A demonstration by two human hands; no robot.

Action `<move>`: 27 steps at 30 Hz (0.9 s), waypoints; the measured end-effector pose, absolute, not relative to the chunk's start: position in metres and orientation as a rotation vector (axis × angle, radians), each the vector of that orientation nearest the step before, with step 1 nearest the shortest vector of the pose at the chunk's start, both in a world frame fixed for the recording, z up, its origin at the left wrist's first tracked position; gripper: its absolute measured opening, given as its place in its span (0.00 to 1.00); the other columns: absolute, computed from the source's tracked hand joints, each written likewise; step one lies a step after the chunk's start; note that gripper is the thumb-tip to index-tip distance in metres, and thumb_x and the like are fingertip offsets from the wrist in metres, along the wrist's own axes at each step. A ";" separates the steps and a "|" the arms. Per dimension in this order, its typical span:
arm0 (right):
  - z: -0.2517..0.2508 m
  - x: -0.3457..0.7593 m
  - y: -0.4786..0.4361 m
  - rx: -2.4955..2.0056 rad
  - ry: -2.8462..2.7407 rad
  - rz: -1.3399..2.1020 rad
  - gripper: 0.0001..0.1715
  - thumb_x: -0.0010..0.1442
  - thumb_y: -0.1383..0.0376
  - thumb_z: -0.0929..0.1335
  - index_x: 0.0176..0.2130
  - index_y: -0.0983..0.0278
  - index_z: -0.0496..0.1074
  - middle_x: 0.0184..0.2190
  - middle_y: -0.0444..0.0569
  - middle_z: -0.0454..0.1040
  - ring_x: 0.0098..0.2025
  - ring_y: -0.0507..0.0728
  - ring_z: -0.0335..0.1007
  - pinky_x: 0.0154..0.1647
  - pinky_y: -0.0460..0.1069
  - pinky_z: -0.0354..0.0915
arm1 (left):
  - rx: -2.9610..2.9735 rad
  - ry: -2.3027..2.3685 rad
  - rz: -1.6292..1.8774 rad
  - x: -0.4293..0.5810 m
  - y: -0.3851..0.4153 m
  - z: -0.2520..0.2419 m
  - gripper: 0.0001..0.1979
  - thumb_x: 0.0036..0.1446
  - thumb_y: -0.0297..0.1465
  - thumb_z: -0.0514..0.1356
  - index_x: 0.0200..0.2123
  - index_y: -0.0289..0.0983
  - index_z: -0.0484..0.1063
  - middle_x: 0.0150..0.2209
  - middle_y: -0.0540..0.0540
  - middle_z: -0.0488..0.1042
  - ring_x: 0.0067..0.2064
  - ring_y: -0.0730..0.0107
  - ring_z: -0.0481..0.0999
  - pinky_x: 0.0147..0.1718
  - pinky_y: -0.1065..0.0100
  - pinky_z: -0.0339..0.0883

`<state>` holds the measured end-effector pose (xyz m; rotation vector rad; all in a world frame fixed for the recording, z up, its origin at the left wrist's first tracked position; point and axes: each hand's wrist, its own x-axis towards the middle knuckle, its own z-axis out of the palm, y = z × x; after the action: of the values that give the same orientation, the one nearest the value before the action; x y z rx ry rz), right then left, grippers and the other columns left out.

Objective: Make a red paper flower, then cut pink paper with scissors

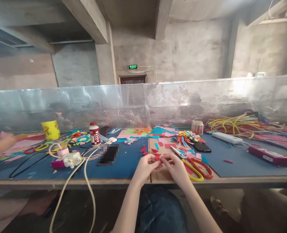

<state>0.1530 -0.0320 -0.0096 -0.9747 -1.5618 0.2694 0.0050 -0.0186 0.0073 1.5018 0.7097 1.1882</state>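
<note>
A small red paper piece (157, 157) sits just above the bench (131, 163), between the person's two hands. The left hand (146, 165) has its thumb and forefinger closed on one side of it; the right hand (174, 165) pinches the other side, the fingers nearly meeting. The lower fingers curl beneath, partly hidden. Just beyond the left hand lie more red paper pieces (143, 149). Beside the right hand, scissors (195, 169) with yellow and red handles lie among paper scraps. Farther back are multicoloured paper flowers (187, 137), a dark phone (202, 147) and, leftward, a red-capped bottle (94, 134). Another person's hand (6, 143) shows at far left.
</note>
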 end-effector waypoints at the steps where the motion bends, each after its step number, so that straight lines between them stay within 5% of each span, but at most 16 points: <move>1: -0.011 0.152 -0.031 -0.980 -1.549 0.234 0.11 0.58 0.59 0.65 0.31 0.64 0.70 0.29 0.49 0.72 0.28 0.55 0.71 0.27 0.49 0.68 | 1.496 0.714 1.196 0.005 -0.019 0.007 0.08 0.47 0.32 0.64 0.30 0.33 0.72 0.26 0.47 0.75 0.29 0.69 0.75 0.31 0.69 0.68; 9: -0.018 0.146 -0.032 -0.919 -1.600 -0.019 0.02 0.59 0.67 0.64 0.34 0.62 0.67 0.33 0.48 0.68 0.28 0.52 0.68 0.30 0.48 0.69 | 1.469 0.691 1.205 0.005 -0.019 0.007 0.08 0.47 0.29 0.64 0.31 0.32 0.72 0.28 0.46 0.74 0.31 0.69 0.74 0.34 0.67 0.69; 16: -0.021 0.142 -0.035 -0.896 -1.647 -0.226 0.07 0.60 0.70 0.61 0.36 0.61 0.66 0.34 0.50 0.68 0.37 0.57 0.68 0.38 0.50 0.68 | 1.468 0.679 1.205 0.004 -0.021 0.009 0.08 0.46 0.29 0.64 0.31 0.32 0.72 0.27 0.47 0.74 0.31 0.70 0.73 0.34 0.69 0.68; 27: -0.022 0.138 -0.035 -0.953 -1.651 -0.370 0.07 0.60 0.72 0.60 0.34 0.62 0.63 0.32 0.50 0.65 0.35 0.57 0.66 0.37 0.52 0.67 | 1.498 0.671 1.199 0.004 -0.021 0.008 0.09 0.47 0.31 0.64 0.32 0.32 0.74 0.31 0.44 0.76 0.34 0.66 0.75 0.37 0.66 0.68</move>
<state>0.1379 -0.0352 -0.0223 -0.9528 -1.6509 -0.3695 0.0041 -0.0206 0.0081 1.4981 0.6712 1.1985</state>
